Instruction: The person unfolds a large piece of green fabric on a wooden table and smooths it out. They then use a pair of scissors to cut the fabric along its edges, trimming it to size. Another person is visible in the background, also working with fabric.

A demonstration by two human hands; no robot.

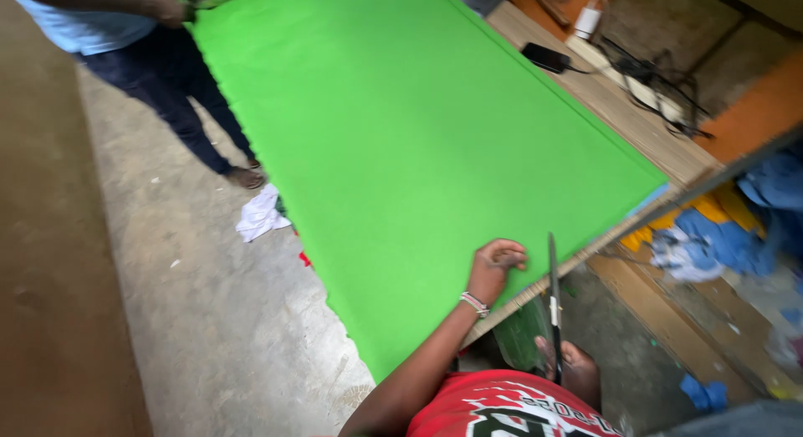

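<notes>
A large sheet of bright green cloth (pixel 401 144) lies spread flat over a long tabletop (pixel 636 123), covering nearly all of it, with its near edge hanging slightly past the table's front. The left hand (pixel 495 268) rests on the cloth close to that near corner, fingers curled loosely and pressing down; its grip holds nothing but pins the cloth in place. Just beside it, the right hand (pixel 570 366) sits below the table edge with its grip closed around the handles of a pair of long scissors (pixel 553 295), whose blades point up toward the cloth's edge and look closed or nearly so. This reads as the moment of lining up a cut at the near end. The next move seems to call for the cloth staying taut and flat under the left hand as the blades open at the edge. At the far end another person's hand (pixel 171 6) holds the cloth. A phone (pixel 545 57) and cables (pixel 661 81) lie on the bare strip of tabletop; cloth scraps (pixel 261 213) lie on the floor.
</notes>
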